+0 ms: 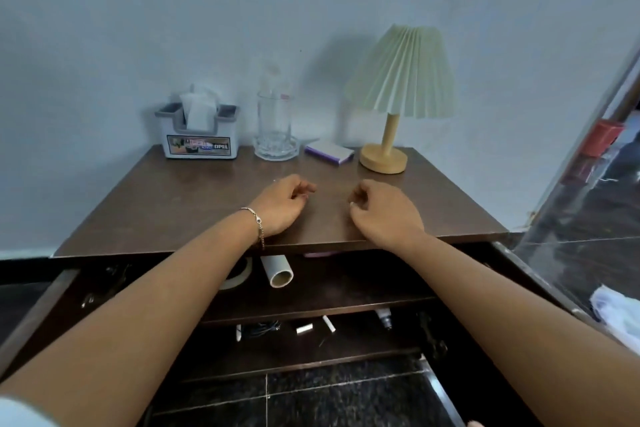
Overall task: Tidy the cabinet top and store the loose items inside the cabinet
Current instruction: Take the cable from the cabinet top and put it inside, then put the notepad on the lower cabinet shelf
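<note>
On the brown cabinet top, a tissue box, a drinking glass, a purple-edged notepad and a pleated lamp stand in a row along the back edge by the wall, leaving the front half bare. Over that bare stretch, the left hand and right hand hover near each other but apart, fingers loosely curled, grasping nothing. Both forearms reach forward over the cabinet's open shelves, where a white tube lies just under the top's front edge.
</note>
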Motion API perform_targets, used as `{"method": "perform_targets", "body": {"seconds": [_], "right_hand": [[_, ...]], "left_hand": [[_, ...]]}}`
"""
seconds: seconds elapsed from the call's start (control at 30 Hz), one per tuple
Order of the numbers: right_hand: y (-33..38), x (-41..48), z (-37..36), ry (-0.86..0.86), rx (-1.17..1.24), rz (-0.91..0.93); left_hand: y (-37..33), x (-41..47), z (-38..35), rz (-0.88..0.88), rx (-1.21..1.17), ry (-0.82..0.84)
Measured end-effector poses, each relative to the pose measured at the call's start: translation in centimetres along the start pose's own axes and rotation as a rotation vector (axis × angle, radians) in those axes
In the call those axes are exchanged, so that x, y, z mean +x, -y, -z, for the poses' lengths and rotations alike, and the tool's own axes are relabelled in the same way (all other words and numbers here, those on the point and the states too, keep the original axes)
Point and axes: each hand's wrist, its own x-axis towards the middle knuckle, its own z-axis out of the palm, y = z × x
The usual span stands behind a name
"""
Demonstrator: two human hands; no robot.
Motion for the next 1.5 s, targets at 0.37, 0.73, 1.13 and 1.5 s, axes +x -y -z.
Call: {"method": "perform_targets", "body": {"seconds": [0.37, 0.73, 1.13, 1.5], "right_hand": [[0.3, 10.2, -5.4, 0.097, -0.262, 0.009], [-0.5, 13.5, -6.4, 0.094, -0.357, 0.03], [-0.7, 6.0, -3.3, -0.072, -0.197, 0.24], [-0.2, 3.8, -2.2, 0.224, -0.027, 0.023]], "left_hand": [[3.2, 6.3, -0.3, 0.004, 0.544, -0.024], [3.5, 7.7, -0.4, 0.019, 0.499, -0.052], [3.1, 5.8, 0.5, 0.068, 0.165, -0.067], [2.0, 1.3, 0.9, 0.029, 0.07, -0.014]]}}
